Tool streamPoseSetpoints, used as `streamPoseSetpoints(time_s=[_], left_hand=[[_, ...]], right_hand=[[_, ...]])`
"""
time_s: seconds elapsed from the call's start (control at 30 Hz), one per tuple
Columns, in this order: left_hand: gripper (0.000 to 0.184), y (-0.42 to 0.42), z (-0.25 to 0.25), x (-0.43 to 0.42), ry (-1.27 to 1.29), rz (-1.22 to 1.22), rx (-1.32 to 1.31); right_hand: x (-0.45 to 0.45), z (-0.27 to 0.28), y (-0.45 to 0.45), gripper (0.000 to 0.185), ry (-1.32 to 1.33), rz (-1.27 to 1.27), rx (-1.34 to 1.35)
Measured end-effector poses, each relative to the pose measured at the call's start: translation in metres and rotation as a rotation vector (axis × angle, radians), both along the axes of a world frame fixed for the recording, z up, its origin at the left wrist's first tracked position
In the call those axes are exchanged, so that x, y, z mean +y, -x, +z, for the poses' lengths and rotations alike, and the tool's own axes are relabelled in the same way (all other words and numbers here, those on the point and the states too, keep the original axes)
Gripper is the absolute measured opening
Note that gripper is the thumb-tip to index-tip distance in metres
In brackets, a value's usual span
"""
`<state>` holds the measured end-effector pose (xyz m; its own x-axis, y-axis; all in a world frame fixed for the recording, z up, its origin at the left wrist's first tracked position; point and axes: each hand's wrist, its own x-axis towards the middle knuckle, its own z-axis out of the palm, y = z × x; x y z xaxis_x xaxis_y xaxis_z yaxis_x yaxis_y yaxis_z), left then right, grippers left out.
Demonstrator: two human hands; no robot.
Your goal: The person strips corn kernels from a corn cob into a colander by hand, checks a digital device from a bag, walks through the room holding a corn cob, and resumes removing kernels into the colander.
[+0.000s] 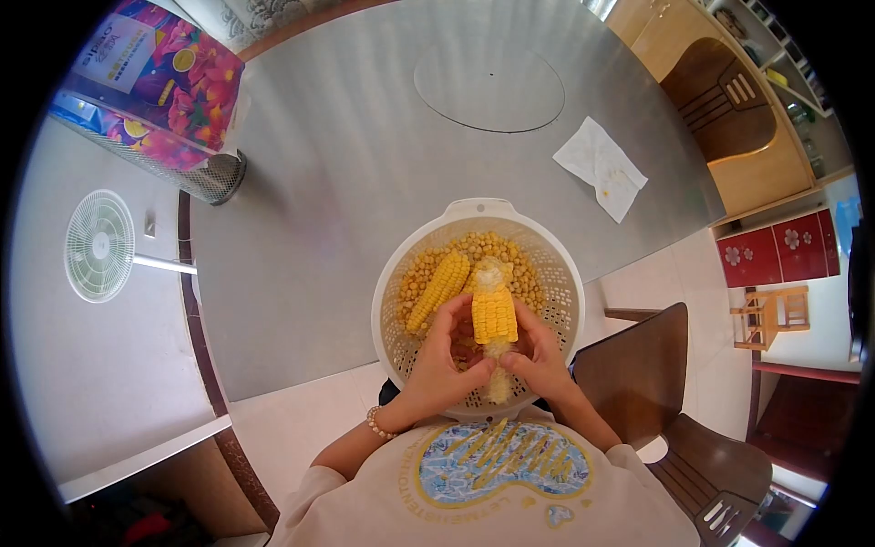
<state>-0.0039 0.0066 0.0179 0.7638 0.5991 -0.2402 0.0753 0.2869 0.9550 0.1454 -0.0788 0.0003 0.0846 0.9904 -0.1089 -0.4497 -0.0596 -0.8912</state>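
Observation:
A partly stripped corn cob (495, 315) is held between my two hands above a white perforated basket (386, 301). Yellow kernels remain round its middle, while the top and the lower end show bare cob. My left hand (447, 362) has its fingers closed on the cob's left side, and my right hand (540, 362) grips it from the right. Both thumbs press on the bare lower part. Inside the basket, loose kernels (488, 244) lie beside another corn cob (438, 292) covered in kernels, which leans at the left. The fingertips behind the held cob are partly hidden.
The grey table (310, 228) extends beyond the basket. A wire holder (223, 179) with a floral tissue pack (169, 77) stands at the back left. A crumpled napkin (602, 169) lies at the right. Brown chairs (638, 374) and a white fan (100, 246) are around the table.

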Motion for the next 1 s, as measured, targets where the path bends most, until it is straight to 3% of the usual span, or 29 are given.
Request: streamPoseSetpoints(time_s=[0.37,0.6,0.67,0.7,0.77,1.0], left_hand=[[0.077,-0.001,-0.001,-0.001,0.039,0.025,-0.010],[0.075,0.001,0.003,0.001,-0.031,0.039,-0.003],[0.070,0.001,0.002,-0.002,-0.073,0.075,-0.055],[0.070,0.000,-0.001,-0.002,-0.073,0.074,-0.055],[0.064,-0.001,-0.007,-0.003,0.073,0.179,-0.048],[0.057,-0.002,0.002,-0.003,0.040,0.101,0.022]], right_hand=[[-0.001,0.001,0.004,0.076,0.033,-0.001,-0.148],[-0.001,0.003,0.010,0.078,0.031,-0.016,-0.065],[0.000,0.011,0.014,0.074,0.133,-0.069,-0.342],[0.001,0.012,0.015,0.074,0.133,-0.070,-0.342],[0.002,0.013,0.016,0.070,0.013,-0.151,-0.723],[0.004,0.007,0.020,0.070,-0.097,-0.274,-0.962]])
